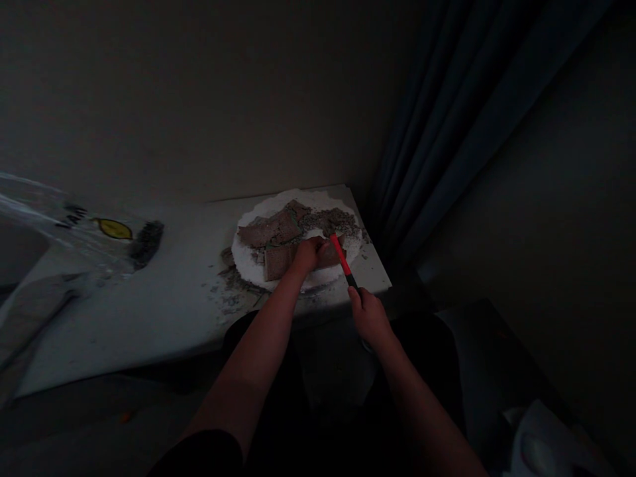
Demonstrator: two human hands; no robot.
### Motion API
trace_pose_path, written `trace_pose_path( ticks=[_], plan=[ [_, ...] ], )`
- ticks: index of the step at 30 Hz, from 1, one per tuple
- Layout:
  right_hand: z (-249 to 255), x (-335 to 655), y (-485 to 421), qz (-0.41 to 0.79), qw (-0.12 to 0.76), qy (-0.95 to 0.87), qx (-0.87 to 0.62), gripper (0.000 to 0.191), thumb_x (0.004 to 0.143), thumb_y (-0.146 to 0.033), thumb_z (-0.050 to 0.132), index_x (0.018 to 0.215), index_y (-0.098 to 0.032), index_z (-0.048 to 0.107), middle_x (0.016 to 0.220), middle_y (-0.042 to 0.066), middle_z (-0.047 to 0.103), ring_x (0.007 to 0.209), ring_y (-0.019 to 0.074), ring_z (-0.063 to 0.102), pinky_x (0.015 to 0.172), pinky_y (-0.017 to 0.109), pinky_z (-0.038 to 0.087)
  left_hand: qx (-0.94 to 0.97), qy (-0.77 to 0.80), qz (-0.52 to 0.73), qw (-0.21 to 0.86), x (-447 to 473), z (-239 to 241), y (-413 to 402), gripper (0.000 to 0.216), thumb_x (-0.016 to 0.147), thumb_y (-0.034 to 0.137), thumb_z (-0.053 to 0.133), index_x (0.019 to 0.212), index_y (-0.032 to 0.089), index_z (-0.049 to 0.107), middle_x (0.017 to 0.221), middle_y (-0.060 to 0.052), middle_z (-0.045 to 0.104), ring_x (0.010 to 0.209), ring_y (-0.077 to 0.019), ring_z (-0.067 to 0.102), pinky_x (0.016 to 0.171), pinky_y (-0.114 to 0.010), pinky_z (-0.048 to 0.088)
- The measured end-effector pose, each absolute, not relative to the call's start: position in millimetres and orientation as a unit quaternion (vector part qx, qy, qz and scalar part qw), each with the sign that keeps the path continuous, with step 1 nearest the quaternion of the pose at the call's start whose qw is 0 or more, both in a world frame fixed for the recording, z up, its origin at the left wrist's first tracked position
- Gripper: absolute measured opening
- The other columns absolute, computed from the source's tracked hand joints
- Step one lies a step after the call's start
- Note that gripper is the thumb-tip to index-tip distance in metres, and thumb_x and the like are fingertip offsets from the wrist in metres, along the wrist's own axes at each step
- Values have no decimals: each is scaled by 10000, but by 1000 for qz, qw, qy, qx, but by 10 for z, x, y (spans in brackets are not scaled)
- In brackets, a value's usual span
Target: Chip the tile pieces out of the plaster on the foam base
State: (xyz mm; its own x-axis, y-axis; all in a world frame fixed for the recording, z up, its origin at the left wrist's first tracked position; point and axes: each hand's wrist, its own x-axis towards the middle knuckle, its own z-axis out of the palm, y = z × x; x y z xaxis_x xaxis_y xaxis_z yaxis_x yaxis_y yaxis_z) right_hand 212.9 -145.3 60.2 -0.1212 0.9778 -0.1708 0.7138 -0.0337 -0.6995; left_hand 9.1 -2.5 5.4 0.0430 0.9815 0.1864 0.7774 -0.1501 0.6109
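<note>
My right hand [370, 317] is wrapped round the black grip of a red-shafted hammer [340, 254]. The hammer's head end is hard to make out in the dim light, close beside my left fingers. My left hand [309, 254] is closed low over a brown, rough-surfaced slab [279, 262], its fingertips bent together; what they pinch is hidden. Behind it lies another cracked brown slab [271, 229]. Crumbled brown bits [340, 220] are heaped at the right. All of this rests on a round white mat with a scalloped edge [243, 264].
The mat lies on a white table [163, 311], with grey debris [233, 291] scattered at its left. A clear plastic bag [84, 232] with a yellow print and dark contents stands farther left. A dark curtain [442, 126] hangs at the right, beyond the table's end.
</note>
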Motion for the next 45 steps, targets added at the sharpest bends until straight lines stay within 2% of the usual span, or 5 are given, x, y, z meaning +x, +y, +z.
trace_pose_path(
  ticks=[4,15,20,33,45],
  plan=[
    [608,2120,-1455,321,211,-673,-632,433,1009,-470,309,947,-169,614,826,123,700,792,235,653,628,279,330,702,632,287,159,95,35,-16,300,878,368,488,836,135,673,772,-67,686,689,-158,579,666,-273,417],
    [548,2162,-1440,340,208,-667,-629,442,1009,-467,312,876,-177,618,777,104,689,734,211,638,614,271,327,705,635,274,156,87,38,-22,268,875,353,495,854,147,665,828,-80,706,743,-177,599,687,-284,426],
    [569,2144,-1459,337,226,-667,-625,441,1008,-486,293,904,-185,599,780,96,682,743,211,634,620,271,324,708,630,283,148,82,18,-27,306,893,375,473,855,140,665,793,-73,692,697,-162,586,671,-273,419],
    [586,2101,-1457,334,187,-662,-645,413,1016,-446,314,920,-176,611,821,119,699,767,220,647,623,270,327,703,640,272,149,78,20,-21,292,893,387,474,858,159,654,814,-78,704,722,-177,596,682,-283,422],
    [599,2130,-1494,322,200,-664,-645,430,1024,-449,292,955,-173,615,781,96,693,727,208,643,603,266,316,717,637,249,135,85,43,-22,313,894,358,452,856,144,678,834,-102,704,752,-199,606,715,-301,430]
  ],
)
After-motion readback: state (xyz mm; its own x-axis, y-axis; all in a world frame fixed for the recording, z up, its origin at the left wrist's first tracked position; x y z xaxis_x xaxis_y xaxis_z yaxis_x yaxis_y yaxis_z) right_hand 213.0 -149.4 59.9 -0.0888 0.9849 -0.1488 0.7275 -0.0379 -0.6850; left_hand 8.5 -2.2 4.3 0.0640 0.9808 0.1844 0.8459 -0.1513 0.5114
